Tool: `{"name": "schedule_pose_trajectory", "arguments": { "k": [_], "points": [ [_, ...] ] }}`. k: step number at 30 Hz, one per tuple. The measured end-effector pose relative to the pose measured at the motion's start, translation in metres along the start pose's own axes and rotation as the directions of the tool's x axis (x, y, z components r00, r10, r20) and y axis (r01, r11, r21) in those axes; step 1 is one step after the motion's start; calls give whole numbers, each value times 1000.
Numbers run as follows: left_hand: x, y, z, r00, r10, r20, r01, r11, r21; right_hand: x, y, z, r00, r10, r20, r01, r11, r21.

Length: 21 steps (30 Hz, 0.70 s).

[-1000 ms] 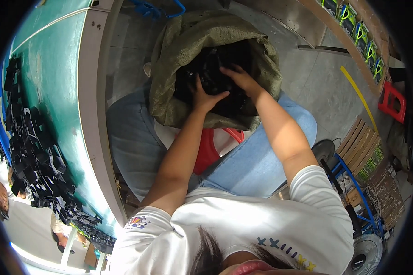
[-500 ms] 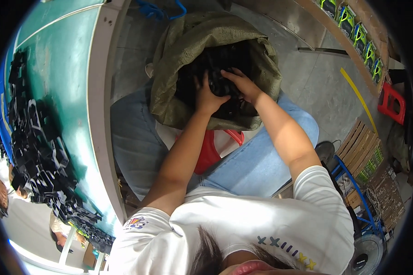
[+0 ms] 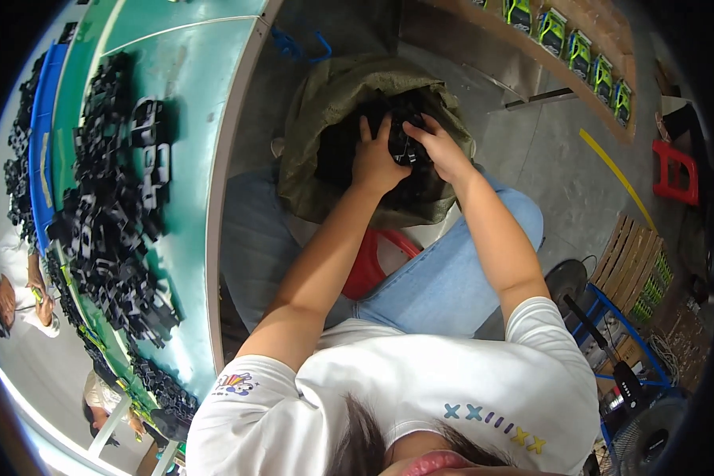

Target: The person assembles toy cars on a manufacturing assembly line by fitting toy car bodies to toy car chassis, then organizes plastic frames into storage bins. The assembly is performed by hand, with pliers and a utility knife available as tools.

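Note:
Between my knees stands an olive-green woven sack (image 3: 313, 170), its mouth rolled back. Dark inside, it holds a heap of black plastic parts (image 3: 405, 147), whose exact kind I cannot make out. Both of my hands reach into the sack. My left hand (image 3: 378, 165) lies over the heap with fingers spread and thumb stretched toward the right. Facing it, my right hand (image 3: 444, 152) has its fingers apart and its fingertips on the parts. Some shiny black pieces show between the two hands; no firm grip on any of them is visible.
A green-topped table (image 3: 190, 159) on my left carries piles of black plastic parts (image 3: 111, 230). Under the sack is a red stool (image 3: 370, 266). A shelf at upper right holds green-and-black packages (image 3: 551, 32). Another red stool (image 3: 676, 173) and a fan (image 3: 650, 436) stand rightward; co-workers sit far left.
The view has swung left, so more of the table shows. My hands remain in the sack, and their fingers have shifted slightly over the black parts.

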State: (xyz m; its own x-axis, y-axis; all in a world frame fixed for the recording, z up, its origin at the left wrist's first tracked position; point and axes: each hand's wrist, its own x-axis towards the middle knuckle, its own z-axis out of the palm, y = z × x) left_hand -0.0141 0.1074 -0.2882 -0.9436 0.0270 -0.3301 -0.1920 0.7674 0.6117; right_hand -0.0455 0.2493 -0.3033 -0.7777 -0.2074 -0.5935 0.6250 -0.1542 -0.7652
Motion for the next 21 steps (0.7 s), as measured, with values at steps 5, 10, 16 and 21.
{"name": "schedule_pose_trajectory", "arguments": {
  "k": [5, 10, 16, 21],
  "points": [
    [-6, 38, -18, 1000, -1, 7, 0, 990, 142, -27, -27, -1, 997, -70, -15, 71, 997, 22],
    [-3, 54, -49, 999, 6, 44, -14, 983, 186, -35, -46, 13, 993, -103, -52, 108, 988, 113],
    [-23, 78, -72, 997, 40, 70, -47, 994, 102, -56, -61, 13, 985, -169, -45, 173, 975, 136],
    [-38, 105, -102, 996, 71, 56, -75, 994, 85, -88, -99, 23, 975, -212, -71, 218, 971, 94]
  ]
}}
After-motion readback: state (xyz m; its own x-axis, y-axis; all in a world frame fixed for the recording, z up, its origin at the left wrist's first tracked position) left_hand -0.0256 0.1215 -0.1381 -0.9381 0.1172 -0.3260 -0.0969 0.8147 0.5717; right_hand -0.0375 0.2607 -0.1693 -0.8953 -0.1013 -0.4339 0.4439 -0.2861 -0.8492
